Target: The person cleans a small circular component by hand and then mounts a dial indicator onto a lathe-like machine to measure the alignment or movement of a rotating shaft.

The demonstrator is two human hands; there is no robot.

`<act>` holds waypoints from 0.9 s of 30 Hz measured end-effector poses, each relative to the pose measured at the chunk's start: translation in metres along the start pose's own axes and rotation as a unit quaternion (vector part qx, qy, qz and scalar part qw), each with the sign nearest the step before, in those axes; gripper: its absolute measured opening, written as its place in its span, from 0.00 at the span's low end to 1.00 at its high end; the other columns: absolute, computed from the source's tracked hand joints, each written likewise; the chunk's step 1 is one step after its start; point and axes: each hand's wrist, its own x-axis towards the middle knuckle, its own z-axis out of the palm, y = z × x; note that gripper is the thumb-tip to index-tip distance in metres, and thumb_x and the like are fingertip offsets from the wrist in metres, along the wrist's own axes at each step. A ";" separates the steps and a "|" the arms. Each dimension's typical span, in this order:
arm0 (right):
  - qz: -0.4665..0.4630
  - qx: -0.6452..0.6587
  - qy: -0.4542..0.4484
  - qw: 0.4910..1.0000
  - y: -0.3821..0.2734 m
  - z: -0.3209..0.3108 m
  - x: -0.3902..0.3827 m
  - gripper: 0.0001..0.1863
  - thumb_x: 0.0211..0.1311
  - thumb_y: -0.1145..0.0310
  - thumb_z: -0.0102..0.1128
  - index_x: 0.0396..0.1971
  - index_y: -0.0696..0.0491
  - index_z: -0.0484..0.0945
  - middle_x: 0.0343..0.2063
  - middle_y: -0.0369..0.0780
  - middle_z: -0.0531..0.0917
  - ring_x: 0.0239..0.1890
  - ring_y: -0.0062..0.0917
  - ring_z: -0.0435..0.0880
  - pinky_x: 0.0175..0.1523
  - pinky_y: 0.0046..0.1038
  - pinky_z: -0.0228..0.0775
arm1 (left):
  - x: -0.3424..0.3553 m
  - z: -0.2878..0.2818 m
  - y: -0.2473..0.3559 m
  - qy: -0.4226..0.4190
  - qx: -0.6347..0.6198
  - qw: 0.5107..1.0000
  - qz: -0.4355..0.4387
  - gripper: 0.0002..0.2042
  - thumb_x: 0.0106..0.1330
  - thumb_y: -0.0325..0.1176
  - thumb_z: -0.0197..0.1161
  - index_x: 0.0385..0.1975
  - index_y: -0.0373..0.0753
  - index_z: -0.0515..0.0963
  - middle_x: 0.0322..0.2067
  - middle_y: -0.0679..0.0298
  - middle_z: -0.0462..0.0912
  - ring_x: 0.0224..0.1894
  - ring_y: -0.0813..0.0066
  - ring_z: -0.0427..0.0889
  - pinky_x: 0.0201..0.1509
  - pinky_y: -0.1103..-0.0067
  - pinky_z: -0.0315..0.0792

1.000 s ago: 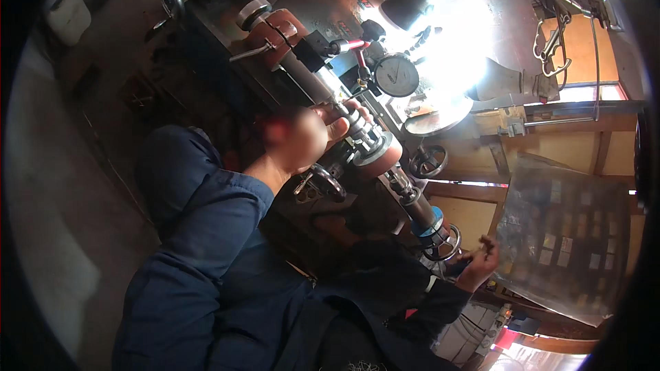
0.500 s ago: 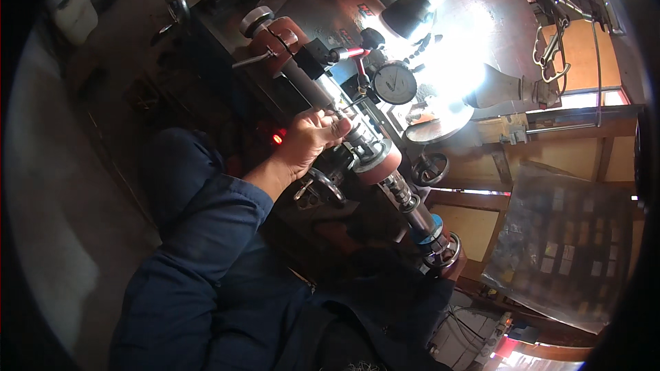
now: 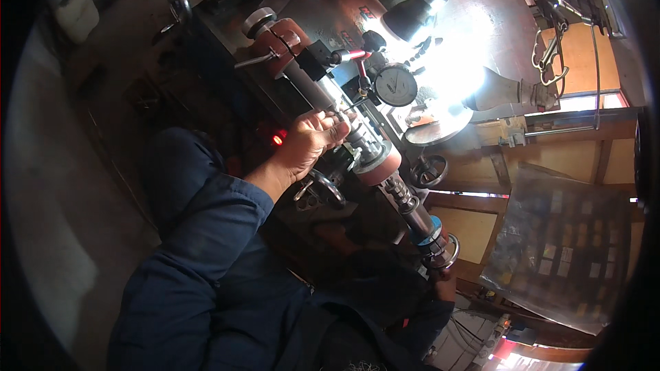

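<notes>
My left hand (image 3: 309,144) pinches part of the metal shaft (image 3: 347,124) mounted along the machine, fingers curled at its upper left side. Just above, a round dial gauge (image 3: 394,84) hangs on a jointed red-and-black arm (image 3: 356,55). A reddish collar (image 3: 378,169) sits on the assembly below my hand, and a red housing (image 3: 275,43) holds its upper end. At the lower end, past a blue ring (image 3: 431,230), my right hand (image 3: 443,282) is closed at a small chrome handwheel (image 3: 450,247), partly hidden behind it.
A bright lamp (image 3: 405,14) glares over the machine's metal table. Other handwheels (image 3: 430,170), (image 3: 326,189) project nearby, and a small red light (image 3: 277,139) glows left of my hand. Right are hooks (image 3: 550,55), wooden panels and a plastic-covered board (image 3: 550,247); at upper left, containers (image 3: 75,10).
My right hand has come in from the right of the handwheel and down onto it. My left hand stays at the shaft, its fingers drawn slightly back.
</notes>
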 end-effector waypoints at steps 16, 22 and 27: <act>-0.182 0.099 0.105 0.973 0.002 -0.012 0.056 0.14 0.71 0.63 0.50 0.35 0.59 0.78 0.17 0.34 0.76 0.16 0.18 0.73 0.19 0.20 0.62 | -0.001 -0.004 -0.001 -0.008 -0.002 1.000 -0.009 0.12 0.60 0.36 0.70 0.36 0.39 0.75 0.29 0.69 0.77 0.33 0.82 0.74 0.42 0.83 0.70; -0.170 0.031 0.106 0.979 0.011 0.020 0.069 0.14 0.71 0.62 0.51 0.34 0.59 0.78 0.17 0.35 0.76 0.15 0.20 0.72 0.19 0.23 0.63 | -0.002 0.001 0.006 -0.006 0.003 1.000 -0.004 0.11 0.61 0.34 0.70 0.36 0.39 0.75 0.29 0.70 0.76 0.34 0.82 0.74 0.43 0.82 0.70; -0.122 0.013 0.051 0.991 0.009 0.027 0.054 0.15 0.70 0.61 0.51 0.34 0.59 0.78 0.17 0.35 0.76 0.14 0.20 0.72 0.19 0.24 0.63 | 0.001 -0.001 0.000 -0.013 0.004 1.000 -0.003 0.10 0.62 0.34 0.69 0.35 0.39 0.75 0.30 0.69 0.76 0.34 0.81 0.75 0.45 0.81 0.71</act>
